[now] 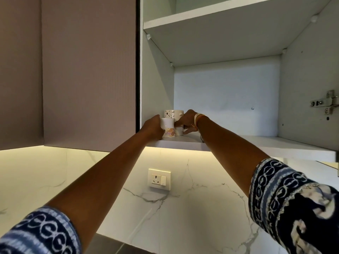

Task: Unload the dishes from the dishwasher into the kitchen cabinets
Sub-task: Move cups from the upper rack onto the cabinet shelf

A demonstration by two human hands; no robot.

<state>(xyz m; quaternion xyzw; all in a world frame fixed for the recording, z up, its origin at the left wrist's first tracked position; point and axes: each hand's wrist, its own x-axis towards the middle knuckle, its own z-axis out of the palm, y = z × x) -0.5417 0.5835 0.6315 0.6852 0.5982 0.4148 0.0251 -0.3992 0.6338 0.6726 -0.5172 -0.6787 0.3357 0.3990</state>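
Observation:
Both my arms reach up into an open white wall cabinet [256, 143]. My left hand [153, 128] grips a white mug with an orange floral print [168, 127] that stands on the bottom shelf near its front left corner. My right hand [187, 121] holds a smaller white mug [178, 132] right beside it, fingers curled around it. Behind these two stands a third white mug with dark marks [173, 114], partly hidden by my hands.
The bottom shelf is bare to the right of the mugs. A higher shelf [220, 21] sits above. A closed mauve cabinet door [88, 70] is at left. A door hinge [328, 104] shows at right. A wall socket [159, 179] sits on the marble backsplash below.

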